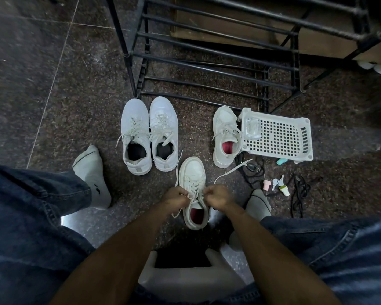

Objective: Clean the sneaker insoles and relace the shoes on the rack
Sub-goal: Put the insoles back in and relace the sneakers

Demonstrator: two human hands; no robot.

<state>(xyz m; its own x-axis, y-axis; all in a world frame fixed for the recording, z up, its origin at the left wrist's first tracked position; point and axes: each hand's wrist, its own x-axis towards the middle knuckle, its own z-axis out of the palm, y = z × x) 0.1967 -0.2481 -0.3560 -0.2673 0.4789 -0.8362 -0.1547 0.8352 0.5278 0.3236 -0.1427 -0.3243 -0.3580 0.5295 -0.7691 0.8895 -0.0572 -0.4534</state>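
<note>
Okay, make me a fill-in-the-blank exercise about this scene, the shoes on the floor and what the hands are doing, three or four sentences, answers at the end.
1. Both hands, left hand and right hand, pinch the ____ of the nearest sneaker.
2. That sneaker's insole is ____ in colour.
3. The paired sneakers by the rack have ____ insoles.
4. The white basket lies beside a single ____.

Missing words: laces; red; black; sneaker

Both hands pinch lace ends over a white sneaker (193,190) at centre: left hand (176,197), right hand (218,197). A white pair (149,135) sits at eleven o'clock, a basket (277,135) at two, a black rack (207,56) at twelve.
</note>
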